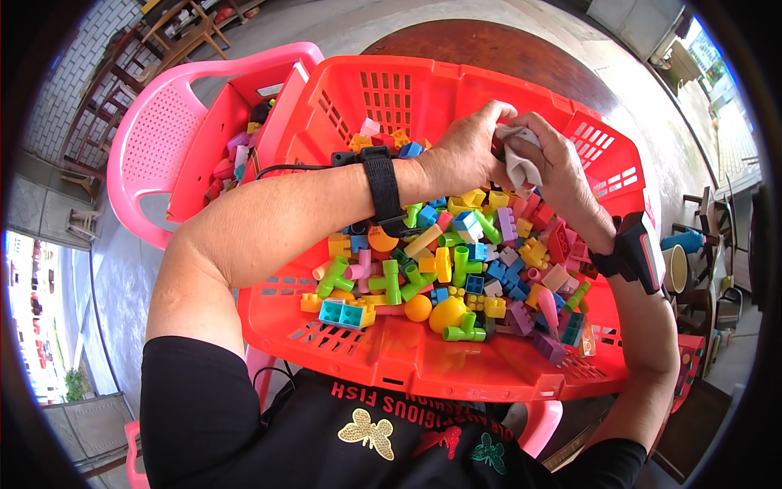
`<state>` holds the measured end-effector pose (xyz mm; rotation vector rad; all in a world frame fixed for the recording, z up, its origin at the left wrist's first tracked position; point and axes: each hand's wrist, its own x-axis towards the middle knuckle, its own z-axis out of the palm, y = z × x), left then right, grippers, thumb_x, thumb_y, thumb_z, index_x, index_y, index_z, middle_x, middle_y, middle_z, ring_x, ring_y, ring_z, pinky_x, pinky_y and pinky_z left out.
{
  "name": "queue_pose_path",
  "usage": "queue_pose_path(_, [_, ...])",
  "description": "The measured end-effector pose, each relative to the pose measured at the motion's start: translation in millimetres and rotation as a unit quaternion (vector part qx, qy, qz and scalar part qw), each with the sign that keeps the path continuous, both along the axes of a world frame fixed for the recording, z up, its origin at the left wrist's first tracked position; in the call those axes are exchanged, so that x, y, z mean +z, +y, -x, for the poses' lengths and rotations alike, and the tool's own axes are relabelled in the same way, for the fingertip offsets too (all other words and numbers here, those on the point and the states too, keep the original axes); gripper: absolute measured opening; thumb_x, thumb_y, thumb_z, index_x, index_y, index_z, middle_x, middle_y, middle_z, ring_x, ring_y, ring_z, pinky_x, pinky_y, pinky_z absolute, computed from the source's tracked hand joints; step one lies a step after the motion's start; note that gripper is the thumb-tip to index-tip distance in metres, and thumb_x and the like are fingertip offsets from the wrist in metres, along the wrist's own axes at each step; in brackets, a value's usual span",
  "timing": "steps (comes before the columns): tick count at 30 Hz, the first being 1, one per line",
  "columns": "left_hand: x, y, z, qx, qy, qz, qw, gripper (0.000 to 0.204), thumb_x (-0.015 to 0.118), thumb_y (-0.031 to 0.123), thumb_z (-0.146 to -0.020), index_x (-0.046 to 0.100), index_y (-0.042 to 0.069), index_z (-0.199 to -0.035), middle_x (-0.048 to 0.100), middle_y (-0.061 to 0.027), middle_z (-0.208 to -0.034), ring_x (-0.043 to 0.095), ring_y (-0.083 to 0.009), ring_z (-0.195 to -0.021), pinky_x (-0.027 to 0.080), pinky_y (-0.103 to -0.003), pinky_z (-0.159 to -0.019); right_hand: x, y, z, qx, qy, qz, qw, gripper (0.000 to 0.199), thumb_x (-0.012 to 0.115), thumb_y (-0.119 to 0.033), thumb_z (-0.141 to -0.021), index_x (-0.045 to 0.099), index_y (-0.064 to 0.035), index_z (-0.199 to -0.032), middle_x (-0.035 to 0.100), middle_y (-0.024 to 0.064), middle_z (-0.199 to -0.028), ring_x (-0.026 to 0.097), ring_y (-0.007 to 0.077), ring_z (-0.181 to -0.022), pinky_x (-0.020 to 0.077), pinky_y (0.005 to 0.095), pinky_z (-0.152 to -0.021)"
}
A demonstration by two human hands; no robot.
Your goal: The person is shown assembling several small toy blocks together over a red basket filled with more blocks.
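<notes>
Both hands meet above the far side of a large red plastic basket [505,365]. My right hand [562,167] grips a pale, crumpled cloth [521,163], pressed close against the left hand's fingers. My left hand [466,153] is closed with its fingers curled; a small dark bit shows between the hands, but what it holds is hidden. Beneath them lies a heap of plastic toy bricks and tube pieces, among them a turquoise brick [341,314], a green tube piece [464,328], a yellow ball [448,314] and an orange ball [418,308].
At the left stands a pink plastic chair [155,122] bearing a red box [195,155] with more toys in it. A round brown wooden table [489,45] is beyond the basket. To the right, wooden furniture and a cream bucket [675,269] stand on the concrete floor.
</notes>
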<state>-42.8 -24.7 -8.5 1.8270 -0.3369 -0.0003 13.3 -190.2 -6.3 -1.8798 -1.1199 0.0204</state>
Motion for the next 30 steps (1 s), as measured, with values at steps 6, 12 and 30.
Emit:
queue_pose_path(6, [1, 2, -2, -0.013, 0.066, 0.076, 0.995, 0.062, 0.071, -0.001, -0.075, 0.035, 0.001, -0.125, 0.057, -0.0130, -0.108, 0.059, -0.0190, -0.099, 0.054, -0.030, -0.080, 9, 0, 5, 0.006, 0.094, 0.026, 0.995, 0.019, 0.057, -0.009, -0.087, 0.054, -0.0007, -0.104, 0.065, 0.0163, -0.095, 0.065, 0.0269, -0.089, 0.0504, 0.0343, -0.073])
queue_pose_path(12, [7, -2, 5, -0.030, -0.010, 0.028, 0.999, 0.066, 0.073, 0.001, -0.074, 0.033, 0.001, -0.126, 0.058, -0.0123, -0.105, 0.061, -0.0157, -0.094, 0.054, -0.028, -0.075, 11, -2, 2, 0.000, 0.050, 0.012, 0.999, 0.037, 0.066, 0.008, -0.068, 0.053, -0.0028, -0.101, 0.065, 0.0154, -0.095, 0.065, 0.0279, -0.089, 0.0512, 0.0338, -0.071])
queue_pose_path(30, [3, -2, 2, -0.024, 0.015, -0.046, 0.999, 0.053, 0.069, -0.002, -0.074, 0.042, 0.002, -0.119, 0.058, -0.0076, -0.105, 0.059, -0.0137, -0.093, 0.052, -0.028, -0.076, 17, -1, 0, -0.005, -0.093, 0.026, 0.995, 0.019, 0.059, -0.002, -0.081, 0.053, -0.0021, -0.099, 0.060, 0.0172, -0.087, 0.061, 0.0353, -0.084, 0.0505, 0.0390, -0.070])
